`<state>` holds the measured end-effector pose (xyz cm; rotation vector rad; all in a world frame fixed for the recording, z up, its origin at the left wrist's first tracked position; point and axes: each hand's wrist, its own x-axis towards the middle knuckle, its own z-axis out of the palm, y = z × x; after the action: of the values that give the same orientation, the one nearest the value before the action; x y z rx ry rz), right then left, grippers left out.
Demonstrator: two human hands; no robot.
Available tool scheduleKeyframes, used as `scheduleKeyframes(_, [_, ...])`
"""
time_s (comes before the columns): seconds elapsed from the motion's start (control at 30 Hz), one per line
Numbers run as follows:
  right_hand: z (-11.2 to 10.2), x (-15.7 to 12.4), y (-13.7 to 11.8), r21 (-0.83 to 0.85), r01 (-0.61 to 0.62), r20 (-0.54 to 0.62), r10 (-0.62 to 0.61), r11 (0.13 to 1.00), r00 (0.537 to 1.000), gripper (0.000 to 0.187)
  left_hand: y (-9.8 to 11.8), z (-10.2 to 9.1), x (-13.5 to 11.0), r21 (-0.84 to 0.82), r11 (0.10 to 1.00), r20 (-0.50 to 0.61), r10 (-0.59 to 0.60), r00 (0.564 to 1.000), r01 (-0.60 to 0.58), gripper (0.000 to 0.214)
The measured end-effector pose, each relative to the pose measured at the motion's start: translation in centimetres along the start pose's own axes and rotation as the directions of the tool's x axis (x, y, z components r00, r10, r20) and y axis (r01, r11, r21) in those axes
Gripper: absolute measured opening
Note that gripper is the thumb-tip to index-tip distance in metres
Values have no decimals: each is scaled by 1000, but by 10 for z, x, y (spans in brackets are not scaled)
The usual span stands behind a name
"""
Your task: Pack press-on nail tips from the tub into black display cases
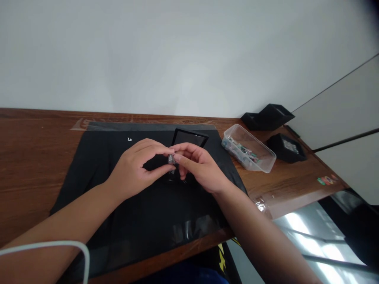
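Both my hands meet over a black mat (130, 232) on the wooden table. Between their fingertips is a small shiny greyish piece (171, 159), perhaps wrapped in clear plastic; its kind is too small to make out. My left hand (137, 167) pinches it from the left with thumb and forefinger. From the right, my right hand (197, 163) grips the same piece, its thumb on the near side and the fingers curled behind. Just behind the hands a black-framed, dark flat tray or panel (191, 138) lies on the mat, partly hidden by my right hand.
A clear plastic box (262, 156) of small coloured packets stands right of the mat. Black holders (268, 117) and a black box (286, 148) sit at the back right. A white scrap (129, 139) lies on the mat. A white cable (71, 243) crosses my left forearm.
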<state>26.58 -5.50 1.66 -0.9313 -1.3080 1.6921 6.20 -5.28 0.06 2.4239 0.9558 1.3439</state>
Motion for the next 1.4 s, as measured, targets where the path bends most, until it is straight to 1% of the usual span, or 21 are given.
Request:
scheduleKeyframes(0.17, [0, 0, -1, 9, -1, 17, 1, 1000, 1000, 31, 1, -1, 2, 1, 1000, 6, -9, 1000, 9, 19])
scheduleKeyframes(0.43, [0, 0, -1, 8, -13, -4, 14, 1000, 1000, 34, 2, 0, 0, 0, 999, 18, -44, 999, 44, 16])
scheduleKeyframes(0.6, [1, 0, -2, 26, -10, -9, 10, 1000, 1000, 31, 3, -2, 2, 21, 1000, 11, -17, 1000, 16, 13])
scheduleKeyframes(0.7, [1, 0, -1, 29, -6, -10, 6, 1000, 1000, 31, 2, -3, 3, 31, 999, 6, -6, 1000, 6, 14])
scheduleKeyframes(0.83, [1, 0, 0, 27, 5, -6, -4, 1000, 1000, 32, 0, -2, 1, 26, 1000, -4, -12, 1000, 12, 17])
scheduleKeyframes(1.13, [0, 1, -1, 23, 0, 6, -1, 1000, 1000, 30, 0, -1, 0, 14, 999, -3, -35, 999, 35, 14])
scheduleKeyframes(1.4, [-5, 0, -6, -35, 4, -27, -5, 999, 1000, 29, 1, -1, 0, 8, 998, -1, -68, 998, 68, 15])
